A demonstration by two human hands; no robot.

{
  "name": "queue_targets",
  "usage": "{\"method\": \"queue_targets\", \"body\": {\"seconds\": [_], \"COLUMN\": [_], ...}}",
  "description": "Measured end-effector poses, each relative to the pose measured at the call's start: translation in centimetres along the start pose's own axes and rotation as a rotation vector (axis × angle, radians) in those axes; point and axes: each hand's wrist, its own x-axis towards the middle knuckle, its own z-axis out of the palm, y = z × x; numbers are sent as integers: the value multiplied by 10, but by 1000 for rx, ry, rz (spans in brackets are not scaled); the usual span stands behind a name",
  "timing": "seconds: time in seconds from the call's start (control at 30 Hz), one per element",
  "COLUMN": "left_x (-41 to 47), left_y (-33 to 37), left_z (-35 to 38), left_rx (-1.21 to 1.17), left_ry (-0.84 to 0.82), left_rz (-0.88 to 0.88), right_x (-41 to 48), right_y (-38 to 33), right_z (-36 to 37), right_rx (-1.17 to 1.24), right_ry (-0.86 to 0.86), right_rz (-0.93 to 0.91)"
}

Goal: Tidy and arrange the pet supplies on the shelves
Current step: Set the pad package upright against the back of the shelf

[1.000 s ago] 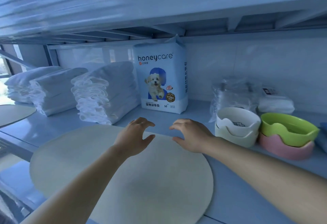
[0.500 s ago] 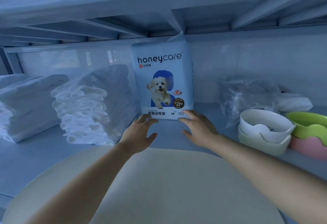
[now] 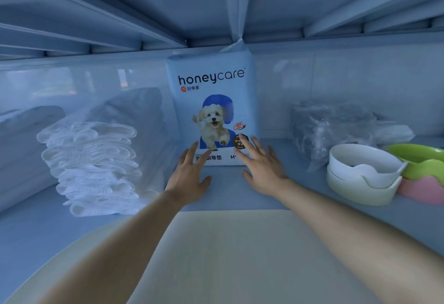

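Observation:
A light blue honeycare pack of pet pads (image 3: 212,102) with a puppy picture stands upright at the back of the shelf (image 3: 223,198). My left hand (image 3: 188,176) and my right hand (image 3: 263,169) reach out side by side, fingers straight and spread, their tips over the lower front of the pack. Whether the fingertips touch the pack is unclear. Neither hand holds anything. Under my forearms lies a round cream mat (image 3: 225,255).
A stack of folded white pads (image 3: 96,166) sits left of the pack, with more white stacks (image 3: 26,135) further left. At the right are clear plastic bags (image 3: 329,128), two stacked white bowls (image 3: 360,176), a green bowl (image 3: 422,159) on a pink one (image 3: 422,190). The shelf above hangs low.
Both hands have moved forward off the cream mat's far edge to the pack's lower front, and their fingers have straightened. The view has moved closer into the shelf.

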Motion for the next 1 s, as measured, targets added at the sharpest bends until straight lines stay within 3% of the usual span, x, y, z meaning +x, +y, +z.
{"method": "queue_targets", "body": {"seconds": [0.6,1.0], "left_x": [39,54], "left_y": [-23,-28], "left_z": [15,28], "left_rx": [-71,-127], "left_ry": [1,-30], "left_rz": [-12,127], "right_x": [22,17], "right_y": [8,14], "right_z": [14,23], "right_rx": [-100,52], "right_ry": [-16,52], "right_rz": [54,102]}}
